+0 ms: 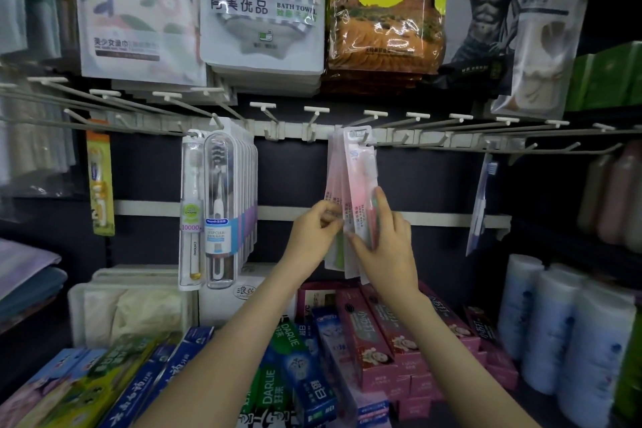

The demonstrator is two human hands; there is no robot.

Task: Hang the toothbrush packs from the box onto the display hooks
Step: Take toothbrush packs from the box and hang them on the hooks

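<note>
Shop display bay, dark back panel [295,177], crossed by a white rail of long wire display hooks [434,135]. Task item: a bunch of pink toothbrush packs [357,163], flat clear-and-pink plastic, hanging from one hook near the middle of the rail, lower ends fanned apart. Left hand [312,233] pinches the lower edges of the rear packs between thumb and curled fingers. Right hand [385,240] grasps the front pack, with its fingers laid up the face over the brush handle. Print on these packs is too small to read. Left of them hang two clear hard toothbrush cases, one marked "10000" [191,212], the other "DEEP CLEAN" [219,212], with more packs stacked behind. Farther left hangs a yellow-orange slim pack [100,181], its lettering blurred. Upper row holds a checked towel pack [264,3] reading "BATH TOWEL", a yellow bag with a desert picture [385,7], and a dark pack reading "450D" [483,3]; all are cut by the top edge. Lower shelf holds green toothpaste boxes marked "DARLIE" [288,340], pink toothpaste boxes [375,340] and white wrapped rolls [556,323]. A blue-and-white pack [481,201] hangs well to the right, seen edge-on. Hooks on either side of the pink bunch stand bare. Both forearms run off the bottom edge.
</note>
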